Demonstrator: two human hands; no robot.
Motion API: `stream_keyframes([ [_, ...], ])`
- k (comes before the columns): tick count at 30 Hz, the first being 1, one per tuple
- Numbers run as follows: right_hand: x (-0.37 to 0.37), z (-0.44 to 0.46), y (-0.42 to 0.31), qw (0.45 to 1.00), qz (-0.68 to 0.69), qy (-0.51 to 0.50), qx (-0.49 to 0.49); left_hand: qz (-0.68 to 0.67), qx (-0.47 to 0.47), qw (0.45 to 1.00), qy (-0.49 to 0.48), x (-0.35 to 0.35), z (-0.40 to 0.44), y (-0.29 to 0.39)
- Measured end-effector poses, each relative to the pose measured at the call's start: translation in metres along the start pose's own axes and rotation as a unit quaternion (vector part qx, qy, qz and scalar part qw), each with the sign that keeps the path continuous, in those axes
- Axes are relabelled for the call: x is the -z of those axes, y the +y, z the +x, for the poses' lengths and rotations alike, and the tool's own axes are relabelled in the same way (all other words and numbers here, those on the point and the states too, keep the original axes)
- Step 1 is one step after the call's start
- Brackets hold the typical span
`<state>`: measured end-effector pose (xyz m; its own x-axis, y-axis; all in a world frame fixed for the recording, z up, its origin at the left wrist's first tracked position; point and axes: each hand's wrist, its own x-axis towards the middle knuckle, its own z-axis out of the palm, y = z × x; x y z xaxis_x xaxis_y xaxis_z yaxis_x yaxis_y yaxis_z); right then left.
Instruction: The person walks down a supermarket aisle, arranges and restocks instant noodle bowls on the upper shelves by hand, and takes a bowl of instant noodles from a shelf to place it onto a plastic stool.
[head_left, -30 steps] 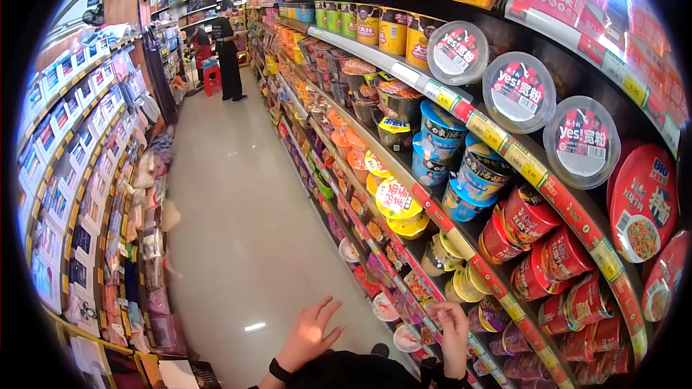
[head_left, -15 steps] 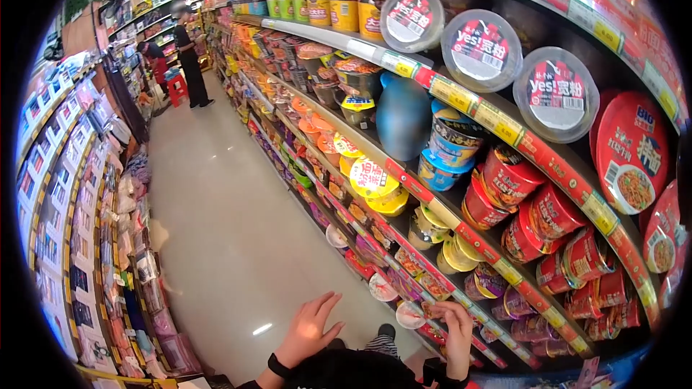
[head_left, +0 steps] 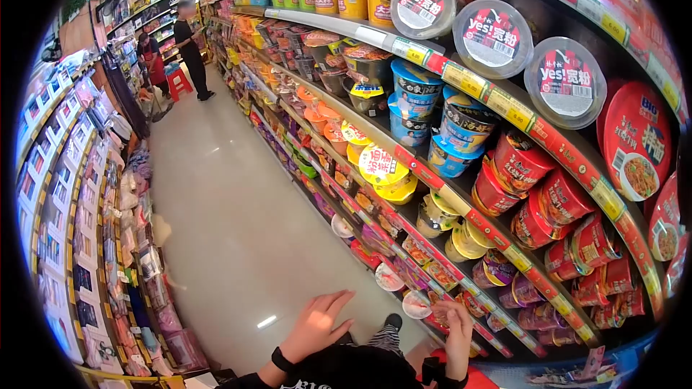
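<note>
Shelf (head_left: pixel 339 27) slides slightly right in view since earlier frame; both hands keep same pose before me. Left hand (head_left: pixel 314 330) spread, thumb apart, empty. Right hand (head_left: pixel 453 328) loosely curled, part open, nothing seen inside. White-lidded cup (head_left: pixel 416 305) shows just left of right hand; can't tell whether touching. Well above right hand, blue cups (head_left: pixel 465 130) stacked, likely saving room; round tubs (head_left: pixel 494 38) stand lids outward, probably so labels read easily.

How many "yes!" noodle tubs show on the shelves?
3, in a row: left tub, middle tub, and right tub beside the red BIG bowl; more may be hidden behind.
</note>
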<state>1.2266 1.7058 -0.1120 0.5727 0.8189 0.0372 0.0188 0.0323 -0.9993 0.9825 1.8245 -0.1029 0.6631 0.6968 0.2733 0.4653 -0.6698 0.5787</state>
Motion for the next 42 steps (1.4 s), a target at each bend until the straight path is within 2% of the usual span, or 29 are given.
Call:
stream_keyframes([
  [13, -0.036, 0.011, -0.005, 0.996, 0.022, -0.076, -0.040, 0.022, 0.051, 0.998, 0.032, 0.017, -0.029, -0.025],
  [16, -0.039, 0.013, -0.011, 0.996, 0.002, -0.088, -0.022, 0.024, 0.057, 0.997, 0.035, 0.018, -0.031, -0.028],
  [25, -0.031, 0.010, -0.012, 0.997, -0.012, -0.068, -0.019, 0.037, 0.035, 0.998, 0.042, 0.017, -0.027, -0.026],
  [42, -0.028, 0.021, -0.017, 0.998, -0.042, -0.038, 0.006, 0.040, 0.057, 0.995, 0.068, 0.016, -0.034, -0.037],
])
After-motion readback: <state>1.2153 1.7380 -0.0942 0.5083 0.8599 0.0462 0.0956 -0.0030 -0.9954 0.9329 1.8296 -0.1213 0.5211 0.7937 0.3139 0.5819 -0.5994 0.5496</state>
